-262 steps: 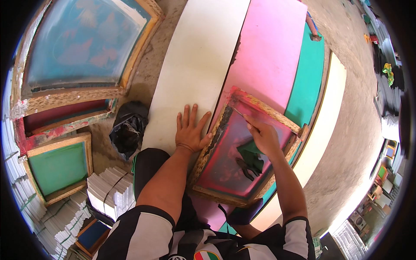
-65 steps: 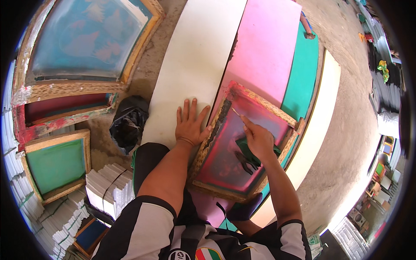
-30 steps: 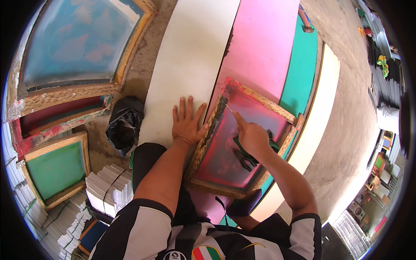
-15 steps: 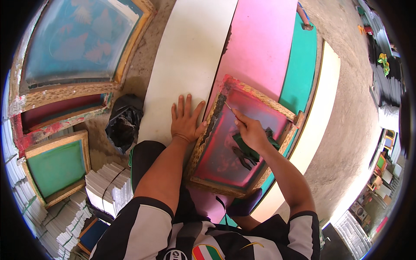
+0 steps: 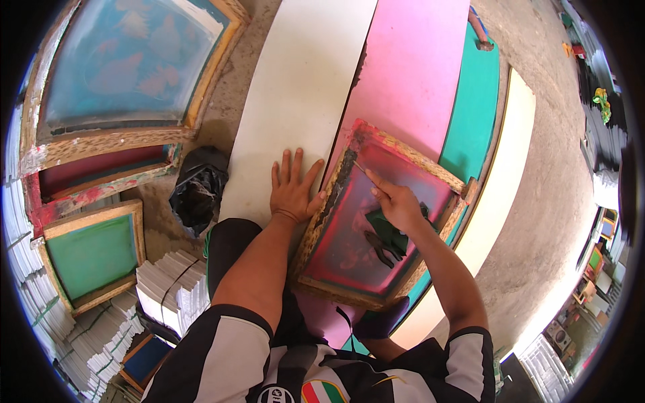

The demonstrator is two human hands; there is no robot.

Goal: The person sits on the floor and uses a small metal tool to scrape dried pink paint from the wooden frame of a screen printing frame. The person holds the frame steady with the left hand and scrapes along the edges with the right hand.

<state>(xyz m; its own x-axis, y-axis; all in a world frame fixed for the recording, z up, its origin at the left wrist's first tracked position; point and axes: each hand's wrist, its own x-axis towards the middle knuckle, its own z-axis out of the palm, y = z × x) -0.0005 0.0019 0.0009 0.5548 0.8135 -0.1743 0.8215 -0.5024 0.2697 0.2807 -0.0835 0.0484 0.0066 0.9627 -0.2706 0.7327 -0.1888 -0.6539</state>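
A wood-framed printing screen (image 5: 336,235) with pinkish-red staining on its mesh lies across the pink and green boards. My left hand (image 5: 293,188) rests on the white board (image 5: 295,87), fingers spread, its thumb against the screen's left edge. Above the mesh, my right hand (image 5: 398,205) is closed on a thin, stick-like tool (image 5: 361,165), which points at the screen's upper left corner. Most of the tool is hidden by my fingers. Under my right hand, a crumpled dark green cloth (image 5: 386,232) lies on the mesh.
A large blue screen (image 5: 127,60) and a green screen (image 5: 94,255) stand at the left. A black plastic bag (image 5: 198,191) sits beside the white board. Bundled white stacks (image 5: 171,285) are near my left knee. The pink board (image 5: 410,74), green board (image 5: 470,107) and cream board (image 5: 500,168) run side by side.
The whole view has shifted slightly, so everything sits a little further right. My right hand stays near the screen's upper left corner with the tool; my left hand keeps its place on the board.
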